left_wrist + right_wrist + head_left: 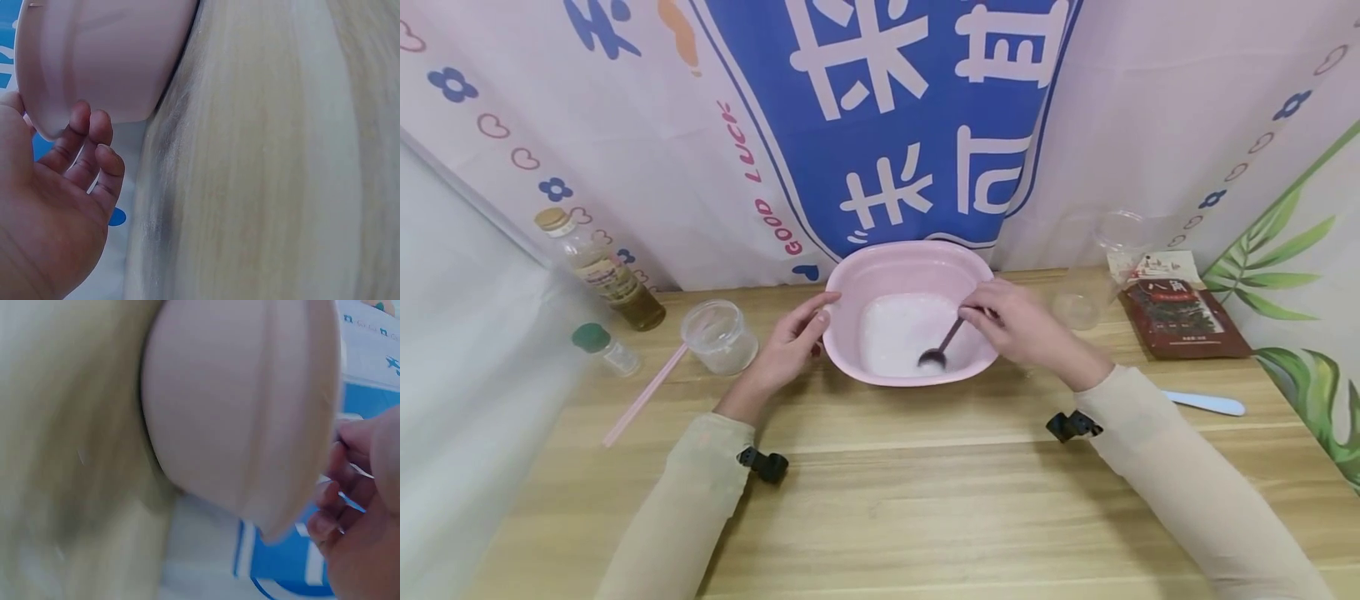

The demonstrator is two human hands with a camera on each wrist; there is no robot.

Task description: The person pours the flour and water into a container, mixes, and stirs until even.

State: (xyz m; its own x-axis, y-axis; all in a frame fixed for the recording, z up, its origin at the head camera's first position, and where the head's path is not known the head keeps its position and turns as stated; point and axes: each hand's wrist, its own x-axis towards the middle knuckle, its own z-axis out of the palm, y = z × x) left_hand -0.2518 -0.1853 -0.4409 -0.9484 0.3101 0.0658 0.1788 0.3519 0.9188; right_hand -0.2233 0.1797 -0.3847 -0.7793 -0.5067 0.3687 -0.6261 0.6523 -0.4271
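While your right hand [1026,329] pinches the spoon [942,346] down in the pink basin [910,267], your left hand [790,346] steadies the basin's left rim, fingers lightly curled against it. White contents look part-stirred; mixing appears unfinished.

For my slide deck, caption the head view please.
Right hand stirs a spoon in the pink basin while the left hand steadies its rim.

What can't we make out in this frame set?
- Spoon in both wrist views: hidden behind the pink basin's wall.
- Right hand grip, right wrist view: motion blur, cut by the edge.
- Left hand thumb, left wrist view: out of frame.
- Red packet text, head view: too small.
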